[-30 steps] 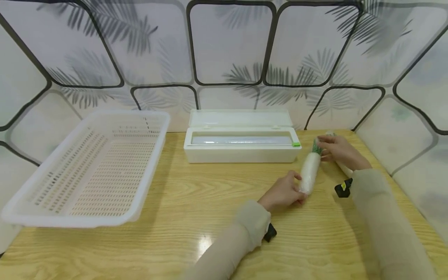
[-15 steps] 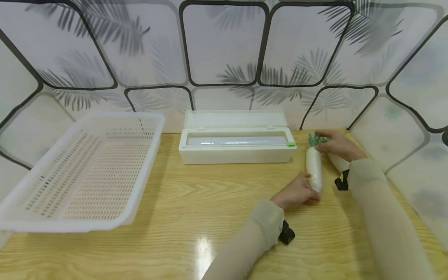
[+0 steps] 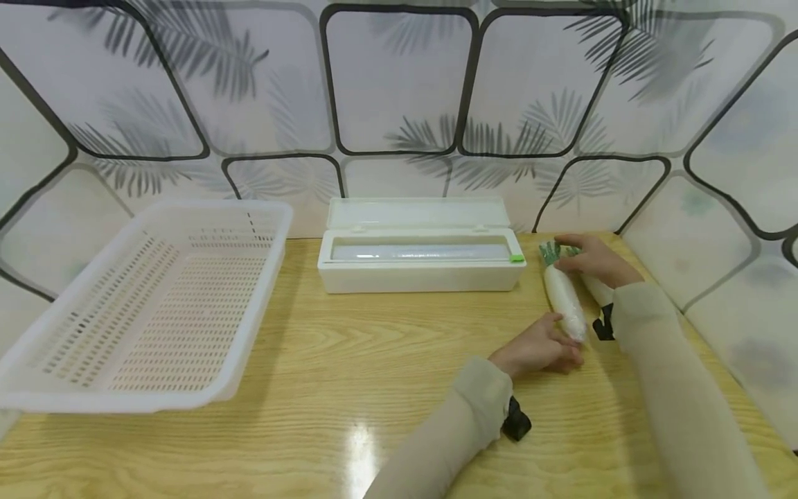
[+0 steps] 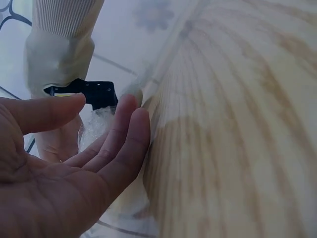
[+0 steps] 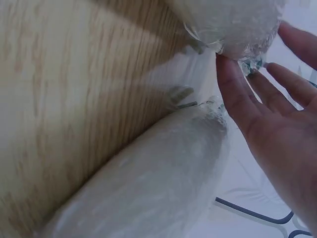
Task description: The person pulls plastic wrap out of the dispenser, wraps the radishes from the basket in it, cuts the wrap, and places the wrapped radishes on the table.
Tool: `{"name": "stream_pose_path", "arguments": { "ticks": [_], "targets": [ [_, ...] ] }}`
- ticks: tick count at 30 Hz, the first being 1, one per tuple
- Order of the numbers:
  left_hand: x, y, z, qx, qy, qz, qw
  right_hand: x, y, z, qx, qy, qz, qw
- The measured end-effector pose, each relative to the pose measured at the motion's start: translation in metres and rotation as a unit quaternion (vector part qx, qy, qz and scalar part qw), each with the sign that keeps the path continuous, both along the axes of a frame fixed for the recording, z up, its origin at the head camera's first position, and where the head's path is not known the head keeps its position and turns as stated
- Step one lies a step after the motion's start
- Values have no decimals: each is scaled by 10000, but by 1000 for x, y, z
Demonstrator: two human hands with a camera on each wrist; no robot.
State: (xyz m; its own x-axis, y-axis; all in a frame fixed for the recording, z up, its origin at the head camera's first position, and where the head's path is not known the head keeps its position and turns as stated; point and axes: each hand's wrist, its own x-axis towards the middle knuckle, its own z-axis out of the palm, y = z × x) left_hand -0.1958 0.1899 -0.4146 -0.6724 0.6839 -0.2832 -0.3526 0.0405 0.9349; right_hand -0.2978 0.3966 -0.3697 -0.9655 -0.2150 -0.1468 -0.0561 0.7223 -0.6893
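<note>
A white radish point(image 3: 564, 298) in clear film, with a green top, lies slantwise at the table's right side. My left hand point(image 3: 539, 346) is at its lower end, fingers extended; in the left wrist view crinkled film point(image 4: 96, 126) shows between thumb and fingers. At the green top is my right hand point(image 3: 595, 262). Its fingers point(image 5: 270, 91) are spread, nearly straight, with the tips at the film-wrapped end in the right wrist view. A second wrapped radish point(image 3: 596, 290) lies alongside, partly hidden under the right hand.
A white plastic box point(image 3: 420, 279) with its lid raised stands at the back, a roll of clear film point(image 3: 420, 251) inside and a green tab at its right end. On the left is a large white slotted basket point(image 3: 187, 326). A patterned cloth point(image 3: 399, 83) rises behind.
The radish has shifted right, and its lower end has swung right so it now lies beside the second one. My left hand moved right with it; the right hand's fingers have spread more.
</note>
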Motion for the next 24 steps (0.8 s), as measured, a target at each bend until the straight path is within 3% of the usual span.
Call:
{"name": "stream_pose_path", "arguments": {
  "ticks": [10, 16, 21, 24],
  "targets": [
    [-2, -6, 1, -148, 209, -127, 9996, 3, -6, 0, -141, 130, 208, 9996],
    [-1, -9, 3, -370, 405, -131, 9984, 6, -7, 4, 75, 45, -29, 10000],
    [-3, -18, 5, -835, 1014, -269, 9910, 12, -3, 9, -61, -32, -185, 9998],
    [-4, -30, 9, -1357, 1722, -538, 9742, 20, -2, 13, -159, 61, -248, 9995]
  ]
}}
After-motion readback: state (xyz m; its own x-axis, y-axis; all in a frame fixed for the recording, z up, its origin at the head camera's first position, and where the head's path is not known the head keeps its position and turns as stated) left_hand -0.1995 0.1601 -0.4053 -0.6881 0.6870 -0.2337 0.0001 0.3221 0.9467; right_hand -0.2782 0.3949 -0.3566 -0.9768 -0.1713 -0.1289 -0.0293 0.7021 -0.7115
